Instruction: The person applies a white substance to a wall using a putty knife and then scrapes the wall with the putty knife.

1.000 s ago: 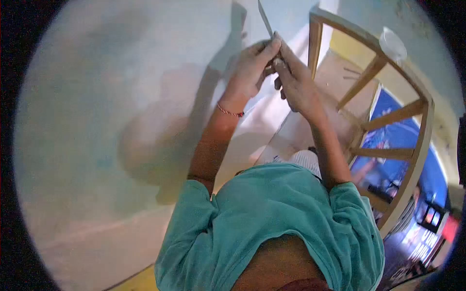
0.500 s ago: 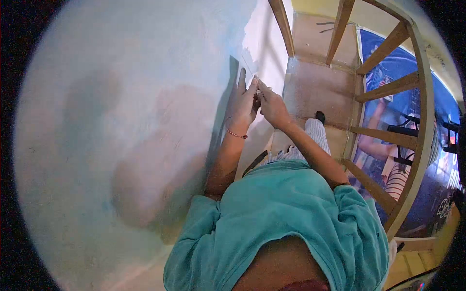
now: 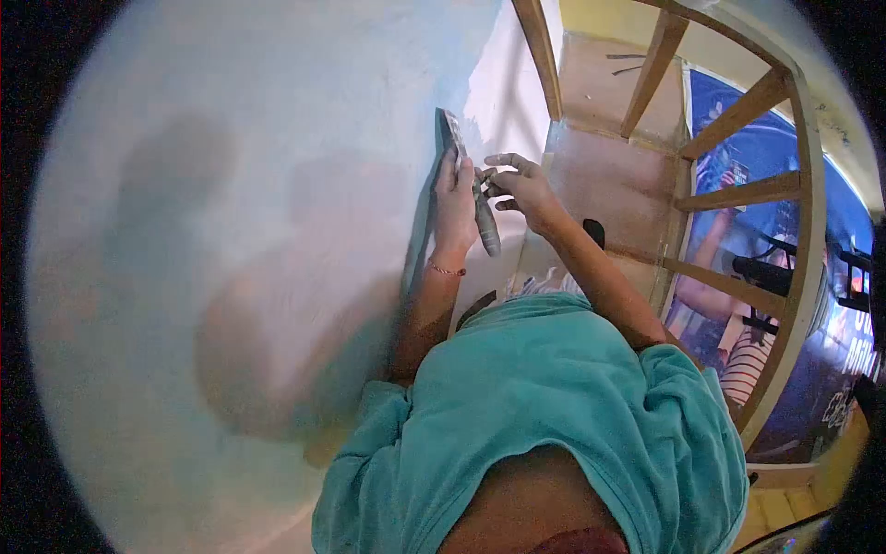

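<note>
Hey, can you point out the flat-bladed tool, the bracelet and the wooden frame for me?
Flat-bladed tool [image 3: 488, 231], head view: on its grey handle.
Bracelet [image 3: 448, 270], head view: on the middle of its band.
Wooden frame [image 3: 738, 194], head view: on one of its crossbars.

Your shirt [image 3: 526, 388], at six o'clock, is plain teal. At twelve, your bladed tool [image 3: 487, 229] is grey; at nine, the wall [image 3: 249, 240] is mottled pale blue.

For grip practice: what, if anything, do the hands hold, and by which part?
Left hand holds a scraper near where blade meets handle; right hand: contact unclear.
</note>
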